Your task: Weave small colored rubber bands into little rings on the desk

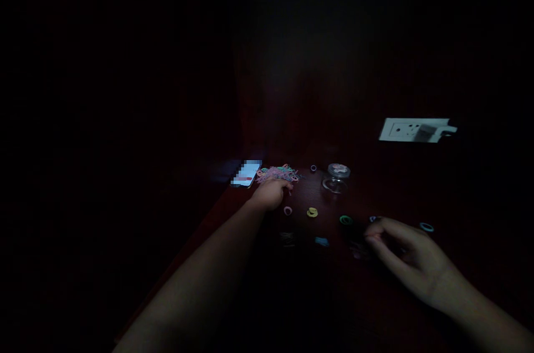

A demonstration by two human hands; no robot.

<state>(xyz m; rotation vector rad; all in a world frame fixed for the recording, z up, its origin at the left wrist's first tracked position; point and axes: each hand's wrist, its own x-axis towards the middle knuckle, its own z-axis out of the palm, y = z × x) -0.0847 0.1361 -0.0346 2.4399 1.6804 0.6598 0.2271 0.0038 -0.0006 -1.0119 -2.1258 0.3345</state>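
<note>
At the near edge of a heap of thin colourful elastic hair ties [277,174] is my left hand [269,193]. Its fingers curl together, and a small pinkish bit shows below the fingertips, too dim to name. My right hand [411,258] hovers over the table's right side, thumb and forefinger pinched; whatever lies between them cannot be made out. Sorted by colour, small groups lie between the hands: pink [287,210], yellow [312,212], green [346,220] and blue [321,241] hair ties. A light-blue hair tie [426,227] lies beyond my right hand.
A lit phone [246,173] lies left of the heap. A clear lidded jar [335,179] stands at the back, with a purple hair tie [313,168] to its left. A white wall socket [415,130] holds a plug. The dark-red table [250,264] is dimly lit.
</note>
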